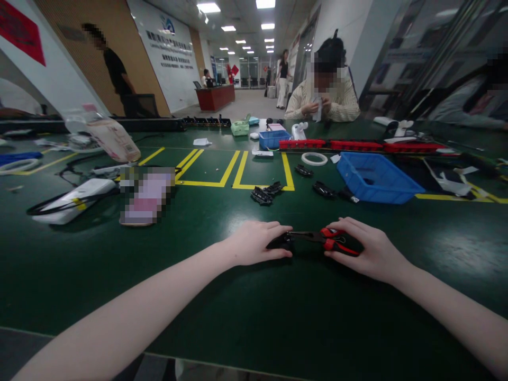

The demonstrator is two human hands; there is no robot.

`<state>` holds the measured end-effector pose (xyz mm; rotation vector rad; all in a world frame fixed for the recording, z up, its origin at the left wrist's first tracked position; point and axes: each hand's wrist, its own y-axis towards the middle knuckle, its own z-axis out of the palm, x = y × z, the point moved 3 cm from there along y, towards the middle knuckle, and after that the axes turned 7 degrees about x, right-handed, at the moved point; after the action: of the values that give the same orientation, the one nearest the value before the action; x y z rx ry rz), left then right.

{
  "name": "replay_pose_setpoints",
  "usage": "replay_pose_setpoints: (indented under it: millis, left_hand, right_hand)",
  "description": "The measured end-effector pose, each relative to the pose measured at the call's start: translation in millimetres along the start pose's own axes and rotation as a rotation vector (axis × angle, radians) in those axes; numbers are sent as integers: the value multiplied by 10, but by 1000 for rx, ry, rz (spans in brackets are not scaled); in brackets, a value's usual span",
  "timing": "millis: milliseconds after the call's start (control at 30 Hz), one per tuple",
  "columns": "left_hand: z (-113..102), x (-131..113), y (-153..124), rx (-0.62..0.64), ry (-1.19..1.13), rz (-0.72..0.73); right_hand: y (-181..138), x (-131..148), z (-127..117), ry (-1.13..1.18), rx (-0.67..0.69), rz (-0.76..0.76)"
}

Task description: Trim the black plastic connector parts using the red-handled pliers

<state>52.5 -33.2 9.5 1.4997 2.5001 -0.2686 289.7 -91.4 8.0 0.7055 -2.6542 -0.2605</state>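
Observation:
My right hand point(369, 248) grips the red-and-black handles of a pair of long-nose pliers point(311, 236), whose jaws point left. Between the thumb and fingers of my left hand point(260, 242) is a small black part point(283, 242), mostly covered by the fingers. The tips of the pliers reach this part; whether they pinch it I cannot tell. Just beyond my hands, several similar black parts lie on the green table, among them a pair close together point(262, 196) and a single one point(323, 189).
A blue bin point(381, 180) stands at the right, with a white ring point(314, 159) beside it. To the left lie a phone point(146, 201), a white power bank point(75, 200) with a cable, and a bottle point(113, 137). Across the table sits a person point(325, 95).

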Motion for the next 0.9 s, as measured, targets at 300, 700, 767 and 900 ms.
replay_pose_setpoints:
  millis: [300, 700, 767, 900]
  left_hand:
    - [-14, 5, -2, -6, -4, 21]
    - [-27, 2, -20, -9, -33, 41]
    - [-22, 6, -19, -13, -34, 46]
    - [-6, 14, -15, -23, -21, 46]
  right_hand:
    - [-26, -16, 28, 58, 14, 28]
    - [-38, -77, 51, -37, 38, 22]
    - [-41, -81, 49, -41, 33, 17]
    - [-39, -87, 35, -39, 16, 18]
